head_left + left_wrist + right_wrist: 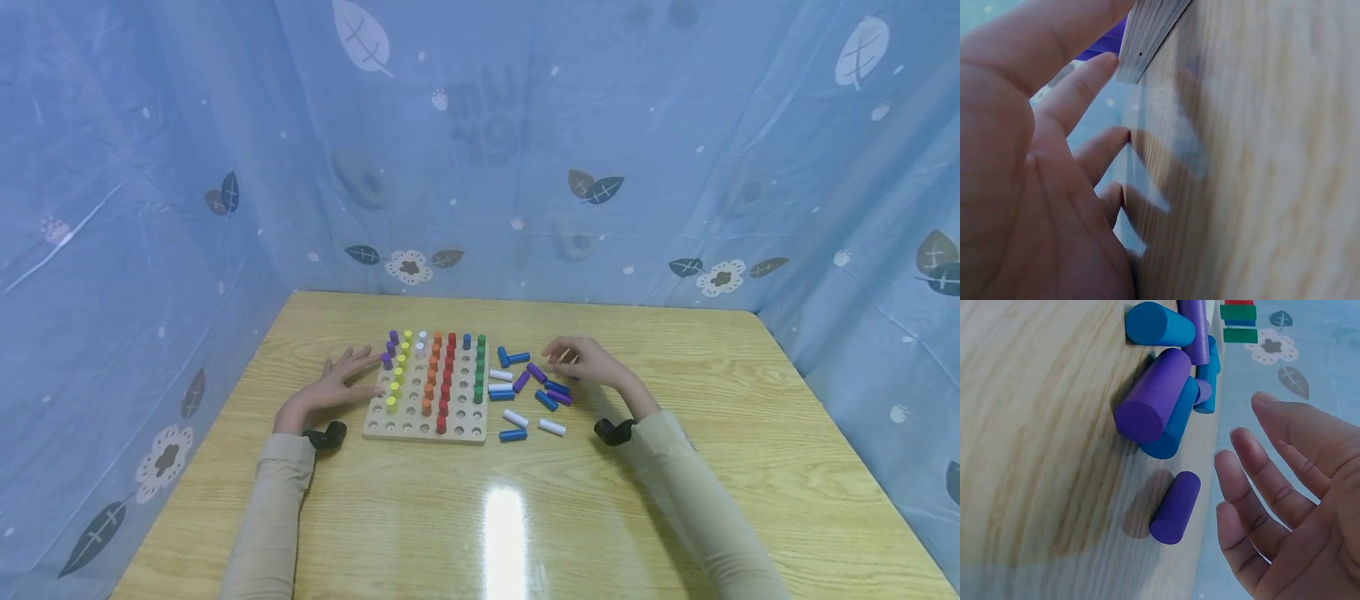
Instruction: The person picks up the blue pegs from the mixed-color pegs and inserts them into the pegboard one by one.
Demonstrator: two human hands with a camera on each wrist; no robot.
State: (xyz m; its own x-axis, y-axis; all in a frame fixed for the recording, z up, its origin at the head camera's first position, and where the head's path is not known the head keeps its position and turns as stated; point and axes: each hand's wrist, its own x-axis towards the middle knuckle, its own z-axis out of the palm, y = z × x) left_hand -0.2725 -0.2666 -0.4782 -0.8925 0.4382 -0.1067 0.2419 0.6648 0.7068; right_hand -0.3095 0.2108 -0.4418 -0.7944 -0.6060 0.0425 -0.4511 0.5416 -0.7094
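A wooden pegboard [423, 432] lies on the table with upright rows of purple, yellow, white, orange, red, blue and green pegs. My left hand [337, 387] touches the board's left side with fingers spread; in the left wrist view the fingertips [1109, 60] meet the board's edge [1147, 44]. My right hand [588, 362] hovers above the loose pegs right of the board, fingers loosely bent and holding nothing. Below it in the right wrist view lie a lone purple peg [1175, 509] and another purple peg [1154, 397] leaning on a blue peg [1175, 428].
Loose white pegs [552, 427] and blue pegs [513, 435] are scattered between the board and my right hand. A wooden table [405, 517] runs back to a blue patterned curtain [517, 167], which also hangs along the left and right.
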